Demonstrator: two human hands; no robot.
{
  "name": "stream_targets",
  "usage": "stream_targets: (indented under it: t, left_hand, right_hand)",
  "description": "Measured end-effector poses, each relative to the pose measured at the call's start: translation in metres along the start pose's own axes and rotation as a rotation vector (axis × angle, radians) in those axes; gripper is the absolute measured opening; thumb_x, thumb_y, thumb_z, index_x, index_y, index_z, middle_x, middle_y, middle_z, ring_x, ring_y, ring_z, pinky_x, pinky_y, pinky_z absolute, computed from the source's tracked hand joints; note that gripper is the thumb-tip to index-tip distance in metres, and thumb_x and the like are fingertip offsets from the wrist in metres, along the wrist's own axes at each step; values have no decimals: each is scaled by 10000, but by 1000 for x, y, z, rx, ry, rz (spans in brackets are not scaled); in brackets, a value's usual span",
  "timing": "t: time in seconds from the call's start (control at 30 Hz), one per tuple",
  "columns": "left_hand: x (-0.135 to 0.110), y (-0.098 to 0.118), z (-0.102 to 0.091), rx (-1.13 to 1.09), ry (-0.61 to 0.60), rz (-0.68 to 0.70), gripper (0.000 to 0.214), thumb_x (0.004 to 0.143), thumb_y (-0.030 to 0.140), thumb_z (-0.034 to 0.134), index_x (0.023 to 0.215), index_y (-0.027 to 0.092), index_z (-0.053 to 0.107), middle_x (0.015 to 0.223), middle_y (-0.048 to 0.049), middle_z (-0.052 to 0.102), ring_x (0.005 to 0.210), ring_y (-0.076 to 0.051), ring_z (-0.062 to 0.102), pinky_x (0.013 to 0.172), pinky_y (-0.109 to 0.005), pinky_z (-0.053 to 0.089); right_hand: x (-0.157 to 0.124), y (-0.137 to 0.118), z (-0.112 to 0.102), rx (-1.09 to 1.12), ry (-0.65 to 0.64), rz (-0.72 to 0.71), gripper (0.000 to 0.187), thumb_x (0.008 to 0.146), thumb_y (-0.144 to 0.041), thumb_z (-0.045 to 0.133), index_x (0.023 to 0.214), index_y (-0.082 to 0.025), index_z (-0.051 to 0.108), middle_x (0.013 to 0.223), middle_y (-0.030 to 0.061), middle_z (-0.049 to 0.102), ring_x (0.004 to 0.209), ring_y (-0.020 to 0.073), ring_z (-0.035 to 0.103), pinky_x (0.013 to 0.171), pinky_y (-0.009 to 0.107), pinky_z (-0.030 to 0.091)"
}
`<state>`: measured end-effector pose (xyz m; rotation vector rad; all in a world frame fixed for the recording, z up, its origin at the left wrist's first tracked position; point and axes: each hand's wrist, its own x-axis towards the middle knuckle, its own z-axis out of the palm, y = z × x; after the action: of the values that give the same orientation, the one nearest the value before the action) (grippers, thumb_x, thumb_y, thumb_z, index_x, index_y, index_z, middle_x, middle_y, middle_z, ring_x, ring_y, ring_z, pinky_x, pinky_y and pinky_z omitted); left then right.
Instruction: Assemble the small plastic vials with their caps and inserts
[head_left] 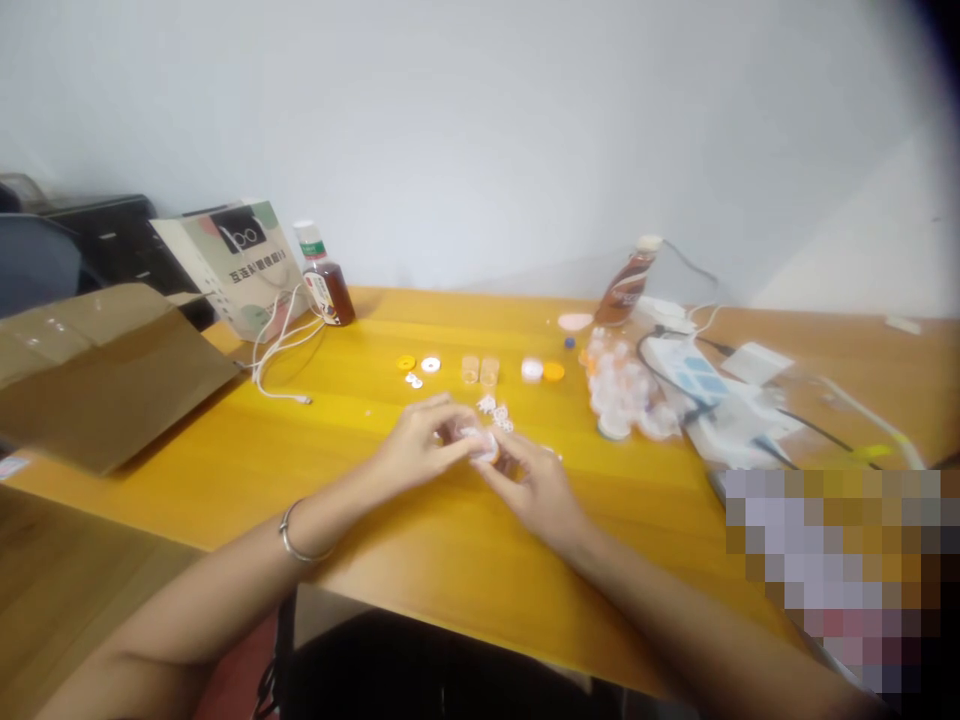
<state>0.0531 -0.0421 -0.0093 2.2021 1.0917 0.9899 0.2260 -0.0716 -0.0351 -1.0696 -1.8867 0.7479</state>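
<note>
Over the middle of the table, my left hand (424, 440) and my right hand (536, 490) meet around a small clear plastic container with a white round end (484, 446). The fingers of my left hand close on its left side, and those of my right hand grip the white end. Blur and fingers hide part of it. Just beyond lie several small white cut-out pieces (495, 412). Farther back stand two clear cups (480, 371), with a yellow ring (406, 363) and a white ring (430, 365) to their left. A white cap (532, 370) and an orange cap (553, 372) are to their right.
Many clear containers (622, 390) crowd the right side beside a power strip (694, 375) and cables. Two drink bottles, one left (328, 285) and one right (628, 285), stand at the back. A paper bag (251, 265), white cable (281, 350) and cardboard box (105, 370) occupy the left.
</note>
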Motion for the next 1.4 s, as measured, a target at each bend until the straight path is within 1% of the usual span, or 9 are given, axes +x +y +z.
stream_targets:
  t: [0.17, 0.33, 0.47, 0.67, 0.83, 1.03, 1.2, 1.33, 1.4]
  left_hand:
    - [4, -5, 4, -26, 9, -57, 266, 759, 397, 591, 705, 137, 594, 619, -5, 560, 551, -85, 467, 513, -213, 375]
    - [10, -6, -6, -397, -167, -56, 283, 859, 298, 467, 1106, 196, 558, 1111, -76, 600, 1012, -165, 551, 864, -313, 437]
    - [11, -7, -9, -576, -248, -109, 325, 805, 266, 554, 1117, 176, 559, 1166, -96, 579, 1054, -184, 553, 931, -351, 420]
    - [10, -7, -1, -445, -98, -142, 250, 754, 268, 606, 956, 120, 603, 926, -92, 656, 827, -155, 612, 804, -312, 474]
    - [7, -4, 7, -192, 31, -148, 206, 724, 285, 623, 840, 115, 603, 784, -53, 644, 685, -119, 563, 673, -259, 454]
    - [5, -7, 15, -256, 108, -208, 270, 673, 340, 677, 742, 132, 519, 713, -21, 613, 588, -82, 512, 580, -222, 412]
    - [9, -10, 11, -340, 7, -179, 255, 708, 323, 656, 855, 134, 568, 811, -44, 631, 708, -117, 551, 677, -260, 427]
    - [11, -12, 3, -623, -224, -148, 317, 808, 296, 546, 1094, 158, 556, 1110, -97, 587, 1010, -190, 541, 884, -341, 400]
    - [11, -13, 1, -681, -248, -141, 344, 818, 299, 536, 1138, 175, 539, 1214, -99, 523, 1114, -214, 479, 939, -359, 367]
  right_hand:
    - [5, 0, 1, 136, -61, 71, 165, 783, -317, 540, 887, -217, 619, 769, -5, 617, 707, 143, 562, 685, 260, 454]
    - [10, 5, 0, 390, -96, 277, 222, 752, -357, 563, 879, -188, 634, 693, -14, 599, 633, 122, 544, 626, 252, 457]
    - [9, 4, -1, 436, -72, 331, 240, 724, -368, 593, 863, -180, 649, 675, -9, 603, 603, 111, 533, 604, 245, 456]
    - [8, -1, -1, 370, -64, 249, 236, 738, -354, 573, 909, -211, 650, 773, -9, 648, 708, 150, 579, 684, 281, 469]
    - [6, -2, 3, 199, 13, 234, 197, 743, -351, 559, 820, -188, 639, 671, -12, 605, 607, 138, 541, 592, 256, 448]
    - [6, -6, 5, 230, 18, 239, 244, 743, -344, 565, 927, -203, 640, 709, -16, 622, 644, 144, 565, 629, 263, 466]
    - [9, 2, 3, 395, -14, 284, 261, 729, -334, 583, 953, -210, 638, 840, 1, 658, 753, 159, 587, 722, 292, 461]
    - [10, 4, 3, 525, -53, 366, 227, 703, -329, 616, 875, -184, 649, 719, -4, 620, 632, 117, 529, 628, 251, 439]
    - [10, 3, 3, 562, -55, 385, 224, 702, -334, 622, 856, -174, 650, 655, -14, 581, 583, 100, 487, 594, 237, 414]
